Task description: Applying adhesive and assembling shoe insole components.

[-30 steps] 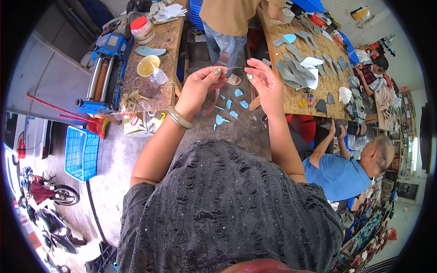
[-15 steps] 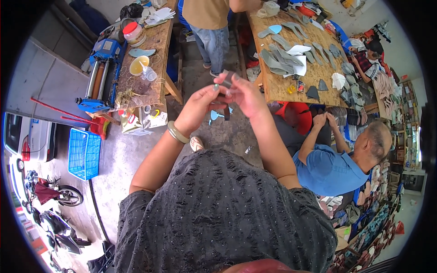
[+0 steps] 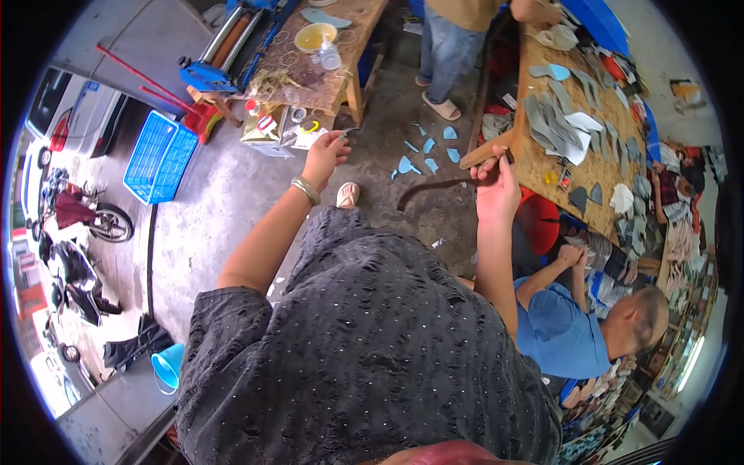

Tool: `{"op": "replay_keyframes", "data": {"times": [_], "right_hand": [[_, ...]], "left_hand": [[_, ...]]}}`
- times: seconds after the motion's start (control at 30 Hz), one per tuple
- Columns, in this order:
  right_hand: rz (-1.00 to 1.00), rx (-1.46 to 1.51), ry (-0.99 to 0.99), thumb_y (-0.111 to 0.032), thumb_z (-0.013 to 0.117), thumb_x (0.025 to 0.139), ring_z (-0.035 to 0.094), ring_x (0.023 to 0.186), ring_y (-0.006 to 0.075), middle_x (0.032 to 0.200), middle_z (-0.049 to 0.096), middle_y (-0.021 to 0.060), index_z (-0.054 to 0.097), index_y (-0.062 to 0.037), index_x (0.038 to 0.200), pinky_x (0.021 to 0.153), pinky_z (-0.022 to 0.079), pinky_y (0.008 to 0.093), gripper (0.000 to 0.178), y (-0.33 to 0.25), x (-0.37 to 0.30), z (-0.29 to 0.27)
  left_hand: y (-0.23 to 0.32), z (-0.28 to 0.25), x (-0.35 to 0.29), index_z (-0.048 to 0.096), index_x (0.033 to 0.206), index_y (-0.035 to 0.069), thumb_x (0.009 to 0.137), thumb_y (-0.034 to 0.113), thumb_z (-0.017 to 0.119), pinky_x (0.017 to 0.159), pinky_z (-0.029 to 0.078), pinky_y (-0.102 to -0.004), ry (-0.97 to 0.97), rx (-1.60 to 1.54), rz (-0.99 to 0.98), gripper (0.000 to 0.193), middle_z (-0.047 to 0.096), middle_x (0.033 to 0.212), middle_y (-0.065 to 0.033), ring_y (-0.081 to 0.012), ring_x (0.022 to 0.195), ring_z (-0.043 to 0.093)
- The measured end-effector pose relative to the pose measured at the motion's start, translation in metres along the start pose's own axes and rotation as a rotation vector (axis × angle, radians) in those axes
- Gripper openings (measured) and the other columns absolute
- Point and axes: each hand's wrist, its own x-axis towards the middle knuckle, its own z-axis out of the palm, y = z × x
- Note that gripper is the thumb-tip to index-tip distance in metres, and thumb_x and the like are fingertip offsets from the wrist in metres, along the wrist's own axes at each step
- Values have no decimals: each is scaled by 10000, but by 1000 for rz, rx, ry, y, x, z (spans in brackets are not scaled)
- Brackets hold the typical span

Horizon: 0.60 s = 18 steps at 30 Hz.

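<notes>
My right hand [image 3: 497, 186] is closed on one end of a narrow dark brown strip [image 3: 432, 186]. The strip's free part hangs out to the left and curves down over the floor. Well apart from it, my left hand [image 3: 327, 161] is raised at the left near the front of a work table, its thumb and fingers pinched together. Something small and thin may stick out at the fingertips, too small to name. A pale bangle [image 3: 307, 191] circles the left wrist. Light blue cut scraps [image 3: 428, 146] lie on the floor between the hands.
A wooden table [image 3: 353, 39] with a yellowish bowl [image 3: 315, 36] and a roller machine [image 3: 232, 43] stand far left. Another table [image 3: 542, 167] bears grey cut pieces. A seated co-worker in blue [image 3: 562, 325] is close right; another person stands ahead. A blue crate [image 3: 160, 157] sits left.
My hands, together before, have moved wide apart, the left one leftward and the right one rightward with the brown strip. The view has turned and shifted, bringing more floor scraps into sight.
</notes>
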Motion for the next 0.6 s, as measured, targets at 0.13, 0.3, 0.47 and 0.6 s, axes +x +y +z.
{"op": "replay_keyframes", "data": {"times": [0.13, 0.3, 0.47, 0.6], "right_hand": [[175, -16, -6, -216, 436, 965, 588, 657, 194, 862, 621, 94, 547, -29, 1167, 676, 502, 370, 297, 41, -2, 11], [321, -105, 54, -221, 442, 950, 638, 696, 231, 949, 633, 136, 529, -31, 1191, 674, 519, 389, 319, 96, 16, 46], [404, -138, 42, -111, 522, 901, 571, 696, 154, 901, 584, 65, 488, -41, 1265, 721, 519, 364, 372, 161, 58, 82], [430, -233, 73, -27, 609, 821, 505, 668, 103, 816, 531, 19, 475, -33, 1298, 646, 462, 311, 496, 201, 99, 118]], "left_hand": [[-40, -63, 83, 563, 1187, 46, 880, 169, 571, 753, 502, -311, 192, 411, 163, 331, 635, 1062, -86, -200, 888, 628], [-52, -97, 154, 587, 1142, 44, 836, 112, 535, 868, 480, -405, 210, 843, 391, 318, 585, 1099, -185, -357, 971, 596], [-53, -103, 198, 591, 1132, 51, 821, 89, 557, 846, 489, -382, 136, 693, 214, 316, 594, 1090, -168, -323, 955, 610], [-63, -116, 211, 574, 1135, 57, 821, 101, 575, 844, 487, -386, 62, 623, 131, 317, 593, 1086, -150, -307, 984, 603]]}}
